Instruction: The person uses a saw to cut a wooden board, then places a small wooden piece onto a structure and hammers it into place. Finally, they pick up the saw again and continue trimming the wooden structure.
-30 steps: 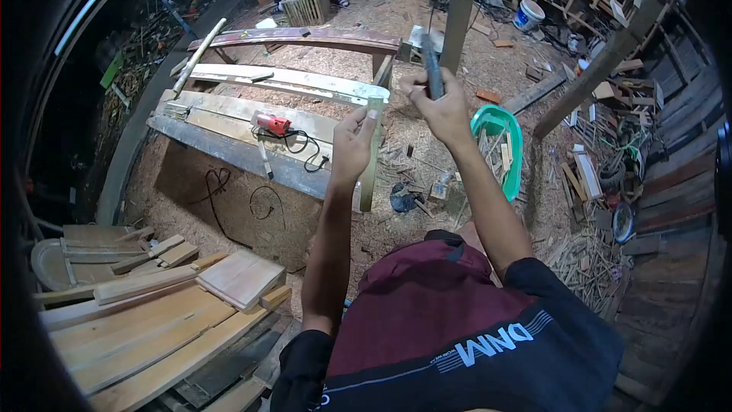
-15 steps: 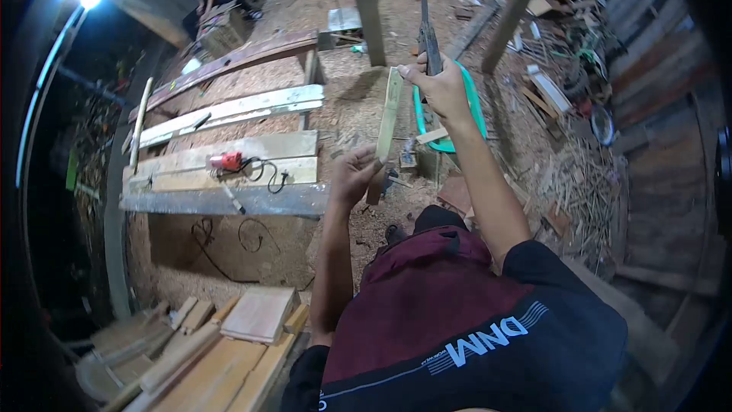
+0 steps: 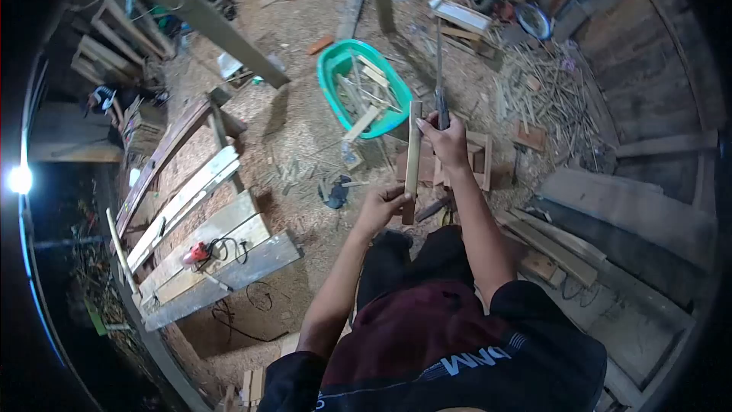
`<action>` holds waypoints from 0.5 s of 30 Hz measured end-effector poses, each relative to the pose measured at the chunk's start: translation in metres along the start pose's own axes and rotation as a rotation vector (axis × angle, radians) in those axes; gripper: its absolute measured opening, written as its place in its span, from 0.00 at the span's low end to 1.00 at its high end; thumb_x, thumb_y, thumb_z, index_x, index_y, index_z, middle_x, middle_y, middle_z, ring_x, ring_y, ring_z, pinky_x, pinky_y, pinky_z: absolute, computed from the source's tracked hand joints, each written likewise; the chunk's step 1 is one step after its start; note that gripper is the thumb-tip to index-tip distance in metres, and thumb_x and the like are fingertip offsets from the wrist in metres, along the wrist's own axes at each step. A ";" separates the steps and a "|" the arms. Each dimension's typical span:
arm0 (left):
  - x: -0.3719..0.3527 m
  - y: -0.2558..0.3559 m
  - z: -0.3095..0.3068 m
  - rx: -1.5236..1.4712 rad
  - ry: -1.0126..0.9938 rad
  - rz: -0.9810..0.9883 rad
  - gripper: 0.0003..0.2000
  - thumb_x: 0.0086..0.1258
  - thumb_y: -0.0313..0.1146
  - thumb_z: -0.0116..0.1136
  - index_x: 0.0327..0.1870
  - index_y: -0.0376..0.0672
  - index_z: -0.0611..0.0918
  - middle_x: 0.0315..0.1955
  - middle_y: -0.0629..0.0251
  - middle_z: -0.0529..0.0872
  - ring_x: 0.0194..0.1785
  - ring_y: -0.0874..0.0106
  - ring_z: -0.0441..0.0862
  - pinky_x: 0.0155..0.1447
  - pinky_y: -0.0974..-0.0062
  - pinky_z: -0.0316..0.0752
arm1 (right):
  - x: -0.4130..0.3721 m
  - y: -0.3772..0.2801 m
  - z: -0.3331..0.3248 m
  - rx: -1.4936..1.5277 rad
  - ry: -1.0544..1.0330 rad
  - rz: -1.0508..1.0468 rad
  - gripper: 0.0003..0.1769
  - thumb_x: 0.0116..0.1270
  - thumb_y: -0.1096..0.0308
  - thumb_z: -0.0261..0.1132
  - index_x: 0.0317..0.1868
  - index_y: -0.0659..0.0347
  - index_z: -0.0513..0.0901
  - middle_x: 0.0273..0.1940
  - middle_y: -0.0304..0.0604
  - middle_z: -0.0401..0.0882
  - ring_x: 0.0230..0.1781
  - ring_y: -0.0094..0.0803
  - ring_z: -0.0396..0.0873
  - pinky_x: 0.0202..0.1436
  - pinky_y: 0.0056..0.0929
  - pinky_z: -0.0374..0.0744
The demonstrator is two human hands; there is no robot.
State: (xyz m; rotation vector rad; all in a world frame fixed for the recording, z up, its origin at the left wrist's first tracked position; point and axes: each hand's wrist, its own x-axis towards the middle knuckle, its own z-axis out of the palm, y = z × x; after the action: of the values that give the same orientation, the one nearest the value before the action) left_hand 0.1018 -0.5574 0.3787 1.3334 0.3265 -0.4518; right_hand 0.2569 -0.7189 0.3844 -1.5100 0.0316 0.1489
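A narrow, pale wooden strip [image 3: 412, 156] stands nearly upright in the picture between my two hands. My left hand [image 3: 383, 210] is closed on its lower part. My right hand [image 3: 446, 140] wraps round the dark handle of a long, thin blade tool [image 3: 440, 80], which points away from me, and its thumb reaches the strip near the top. Beyond my hands lies a green tub [image 3: 328, 80] holding several wood offcuts.
At the left, a red power tool [image 3: 197, 254] with a black cord lies on a plank bench [image 3: 267, 259]. Wooden posts [image 3: 381, 0] rise ahead. A scrap pile [image 3: 537, 99] and long boards [image 3: 625, 214] lie right. A person [image 3: 103, 99] is at far left.
The view has turned right, so the bench and tub appear further left. The strip and blade tool, still in my hands, now sit lower in view, and the strip looks more upright.
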 end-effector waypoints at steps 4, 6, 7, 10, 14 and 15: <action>0.040 -0.101 0.054 -0.010 -0.002 -0.130 0.12 0.73 0.29 0.64 0.54 0.36 0.86 0.36 0.71 0.88 0.37 0.82 0.82 0.40 0.81 0.78 | -0.012 0.105 -0.103 -0.190 0.242 0.054 0.15 0.67 0.60 0.73 0.38 0.63 0.79 0.29 0.37 0.80 0.32 0.25 0.80 0.39 0.30 0.78; 0.062 -0.132 0.085 -0.072 0.084 -0.199 0.12 0.72 0.28 0.65 0.53 0.35 0.87 0.33 0.73 0.86 0.33 0.84 0.78 0.36 0.83 0.73 | -0.028 0.129 -0.151 -0.296 0.270 0.117 0.16 0.67 0.58 0.73 0.39 0.63 0.80 0.30 0.39 0.81 0.33 0.28 0.81 0.40 0.31 0.78; 0.073 -0.147 0.098 -0.121 0.107 -0.234 0.12 0.72 0.27 0.65 0.53 0.36 0.87 0.33 0.74 0.86 0.32 0.84 0.77 0.35 0.83 0.72 | -0.042 0.145 -0.167 -0.345 0.284 0.159 0.17 0.67 0.57 0.73 0.40 0.63 0.80 0.30 0.39 0.82 0.33 0.29 0.81 0.40 0.32 0.78; 0.131 -0.198 0.120 -0.021 0.004 -0.296 0.16 0.74 0.30 0.63 0.59 0.34 0.84 0.40 0.72 0.87 0.41 0.81 0.81 0.47 0.81 0.76 | -0.052 0.213 -0.199 -0.339 0.274 0.046 0.17 0.66 0.58 0.73 0.40 0.63 0.81 0.32 0.42 0.83 0.34 0.31 0.82 0.41 0.32 0.78; 0.233 -0.282 0.137 0.097 -0.105 -0.206 0.16 0.73 0.31 0.64 0.59 0.35 0.85 0.37 0.72 0.86 0.35 0.82 0.76 0.42 0.82 0.73 | -0.026 0.345 -0.232 -0.269 0.260 0.081 0.12 0.65 0.69 0.73 0.43 0.63 0.80 0.33 0.34 0.79 0.35 0.23 0.77 0.43 0.25 0.76; 0.261 -0.295 0.137 0.162 -0.132 -0.200 0.14 0.73 0.31 0.64 0.56 0.35 0.85 0.35 0.72 0.86 0.33 0.82 0.76 0.40 0.81 0.73 | -0.014 0.373 -0.237 -0.301 0.260 0.125 0.12 0.65 0.68 0.74 0.43 0.63 0.80 0.33 0.34 0.79 0.35 0.23 0.76 0.42 0.25 0.76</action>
State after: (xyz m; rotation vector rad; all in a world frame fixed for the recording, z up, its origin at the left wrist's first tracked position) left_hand 0.1794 -0.7751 0.0318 1.4258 0.3206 -0.7437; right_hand 0.2161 -0.9361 0.0012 -1.8212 0.3244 0.0576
